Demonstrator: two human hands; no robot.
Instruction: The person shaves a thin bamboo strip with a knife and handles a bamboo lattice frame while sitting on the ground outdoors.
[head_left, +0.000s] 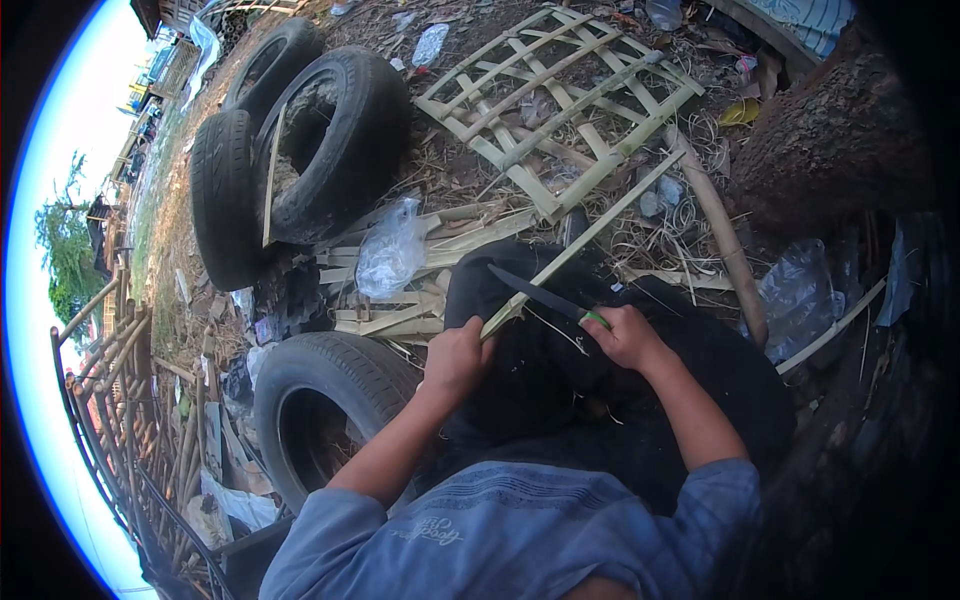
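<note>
My left hand is closed round the near end of a long, pale green bamboo strip, which slants up and away to the right. In my right hand is a knife with a dark blade and a green handle. The blade points left and lies at the strip, just beyond my left hand; whether its edge touches cannot be told. A thin curl of shaving hangs below the blade. Both hands are above my dark trousers.
A woven bamboo lattice lies ahead on littered ground. Old tyres stand at the left, with another tyre beside my left arm. Split bamboo pieces and a clear plastic bag lie between. A tree trunk rises at the right.
</note>
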